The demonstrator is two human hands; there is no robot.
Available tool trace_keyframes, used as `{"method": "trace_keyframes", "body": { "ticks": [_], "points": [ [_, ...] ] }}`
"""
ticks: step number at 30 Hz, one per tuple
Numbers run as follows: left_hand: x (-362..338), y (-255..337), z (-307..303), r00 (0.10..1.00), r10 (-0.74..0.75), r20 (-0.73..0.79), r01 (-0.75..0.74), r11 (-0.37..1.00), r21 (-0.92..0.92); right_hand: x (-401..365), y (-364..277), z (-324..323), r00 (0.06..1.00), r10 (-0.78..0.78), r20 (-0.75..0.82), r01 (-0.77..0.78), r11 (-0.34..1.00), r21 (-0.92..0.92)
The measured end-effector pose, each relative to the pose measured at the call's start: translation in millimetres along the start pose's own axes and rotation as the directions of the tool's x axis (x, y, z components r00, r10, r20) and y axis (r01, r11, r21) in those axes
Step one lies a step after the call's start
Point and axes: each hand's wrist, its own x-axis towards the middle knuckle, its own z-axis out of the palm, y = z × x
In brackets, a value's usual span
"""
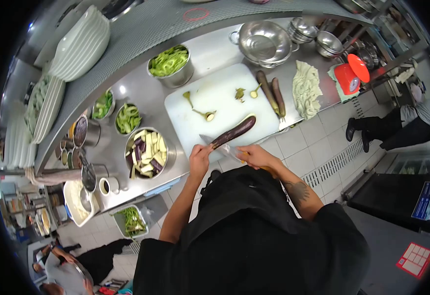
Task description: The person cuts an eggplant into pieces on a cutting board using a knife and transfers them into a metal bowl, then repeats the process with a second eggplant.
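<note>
The eggplant (234,132) has glossy dark purple skin, the knife (220,146) a bright metal blade, the cutting board (215,96) looks like matt white plastic, the table (136,91) and bowls (264,42) are shiny steel, and the cloth (306,88) is soft and crumpled.

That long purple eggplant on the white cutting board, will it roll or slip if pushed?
Likely to roll: the eggplant is long and round. Its glossy skin looks somewhat slippery. It lies nearly straight, so probably fairly stiff; the left hand holds its near end.

The left hand (200,158) hides one end of the eggplant (234,132).
</note>
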Motion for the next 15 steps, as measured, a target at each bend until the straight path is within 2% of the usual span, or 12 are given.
{"method": "trace_keyframes", "body": {
  "ticks": [3, 5, 6, 8, 9, 10, 11, 13, 14, 15],
  "points": [
    [-7.2, -22.2, 4.7, 0.999, -0.035, 0.027, 0.034, 0.999, 0.036, -47.7, 34.8, -33.8, 0.993, 0.111, -0.028, -0.110, 0.993, 0.036],
    [4.1, -17.3, -6.7, 0.983, -0.097, 0.157, 0.096, 0.995, 0.013, -86.9, 57.5, -60.5, 0.994, 0.105, -0.005, -0.103, 0.982, 0.161],
    [15.4, -12.9, -11.7, 0.988, 0.055, 0.147, -0.053, 0.998, -0.021, -111.2, 50.6, -72.0, 0.990, 0.132, -0.041, -0.124, 0.978, 0.168],
    [37.1, -16.2, -15.0, 0.950, -0.017, 0.312, 0.059, 0.991, -0.124, -148.1, 48.0, -77.6, 0.970, 0.205, -0.128, -0.178, 0.964, 0.200],
    [47.3, -11.6, -8.8, 0.940, -0.089, 0.329, 0.142, 0.980, -0.143, -162.1, 52.5, -79.2, 0.956, 0.240, -0.168, -0.204, 0.957, 0.207],
    [55.3, -20.3, 1.6, 0.935, -0.126, 0.332, 0.195, 0.964, -0.183, -167.6, 60.5, -75.8, 0.946, 0.230, -0.228, -0.186, 0.962, 0.199],
    [66.7, -18.7, 13.4, 0.932, -0.084, 0.353, 0.162, 0.967, -0.198, -167.7, 70.2, -69.3, 0.935, 0.231, -0.268, -0.174, 0.960, 0.220],
    [81.4, -12.5, 37.2, 0.880, -0.097, 0.465, 0.188, 0.970, -0.153, -159.8, 85.1, -65.2, 0.908, 0.185, -0.375, -0.084, 0.959, 0.271],
    [87.2, -18.8, 52.4, 0.853, -0.060, 0.518, 0.175, 0.969, -0.177, -157.0, 87.6, -63.4, 0.908, 0.164, -0.386, -0.055, 0.959, 0.279],
    [91.7, -13.1, 65.6, 0.820, -0.122, 0.559, 0.244, 0.958, -0.149, -155.6, 90.3, -61.3, 0.908, 0.158, -0.387, -0.046, 0.958, 0.283]
  ]
}}
